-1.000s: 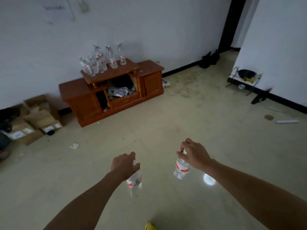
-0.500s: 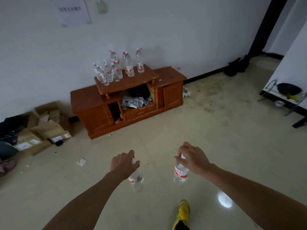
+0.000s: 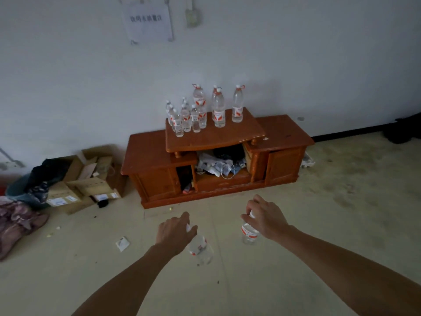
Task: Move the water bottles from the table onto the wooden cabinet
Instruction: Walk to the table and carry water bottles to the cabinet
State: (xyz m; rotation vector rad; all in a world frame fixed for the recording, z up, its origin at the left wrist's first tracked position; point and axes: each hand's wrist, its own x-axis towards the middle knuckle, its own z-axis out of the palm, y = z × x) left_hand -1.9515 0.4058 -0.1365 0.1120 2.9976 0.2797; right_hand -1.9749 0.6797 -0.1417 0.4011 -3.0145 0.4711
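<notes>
Wooden cabinet point(image 3: 145, 153): glossy red-brown, raised centre top. Upright bottles point(image 3: 219, 112) crowd that top's back edge and left corner: clear plastic, red-white labels. Left hand point(image 3: 174, 231) grips one small bottle point(image 3: 200, 247) by its neck; right hand point(image 3: 267, 218) grips a second bottle point(image 3: 249, 233), both above the floor point(image 3: 319, 201).

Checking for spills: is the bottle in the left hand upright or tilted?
Tilted: left hand grips the bottle by its cap, base angled right.

Both bare forearms reach out in front, backs of the hands up. Left hand point(image 3: 175, 231) is curled round the top of the left bottle point(image 3: 200, 247), right hand point(image 3: 267, 218) grips the right bottle point(image 3: 250, 233) by its cap, same deal.
</notes>
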